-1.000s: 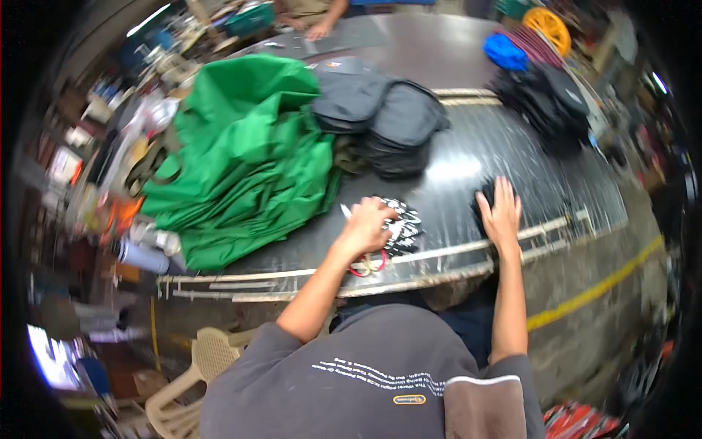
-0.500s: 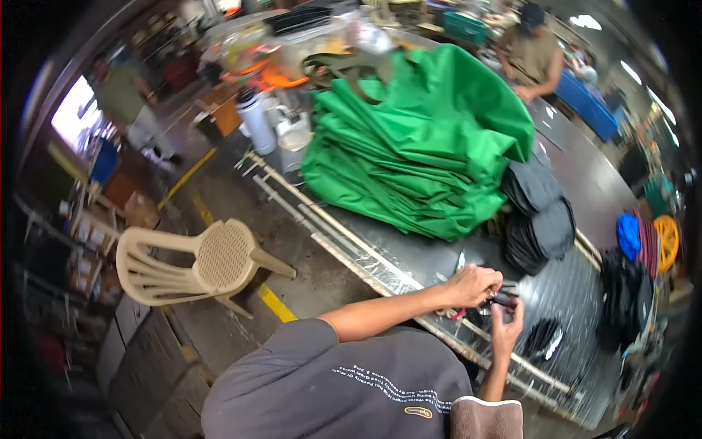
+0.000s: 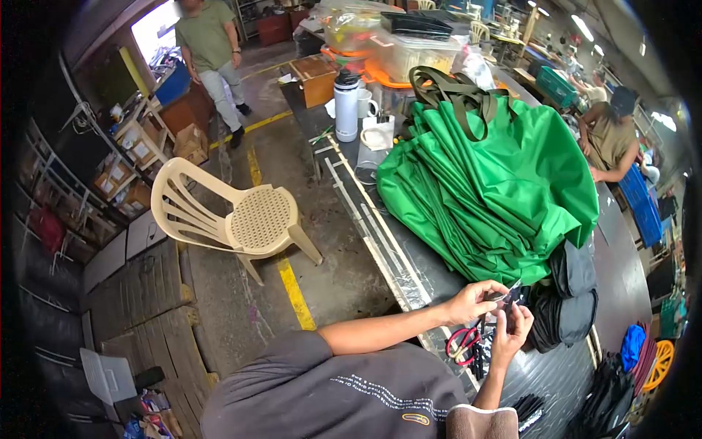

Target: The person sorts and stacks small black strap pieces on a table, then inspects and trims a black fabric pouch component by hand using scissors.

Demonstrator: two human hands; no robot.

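Note:
My left hand [image 3: 469, 303] is closed, its thumb and fingers pinching a small shiny metallic piece [image 3: 496, 297] whose kind I cannot make out. Close beside it, my right hand [image 3: 514, 329] has curled fingers around a small black piece [image 3: 510, 301], partly hidden by the fingers. The two hands nearly meet above the table edge. Scissors with red handles [image 3: 463, 346] lie just below them, next to some narrow black strips [image 3: 478, 358]. Beyond the hands is a large heap of green fabric bags [image 3: 490, 190] with dark olive handles. Black padded pouches [image 3: 572, 307] are stacked to the right.
A beige plastic chair [image 3: 259, 219] stands on the floor at left. A white bottle [image 3: 346, 110], a mug [image 3: 365, 104] and plastic bins [image 3: 417, 55] are on the table's far end. One person [image 3: 208, 51] stands at the back; another [image 3: 613, 139] works across the table.
The view has swung, so the chair and green bags appear shifted right and sharper. Both hands stay close together at the small pieces. The red-handled scissors now show more fully.

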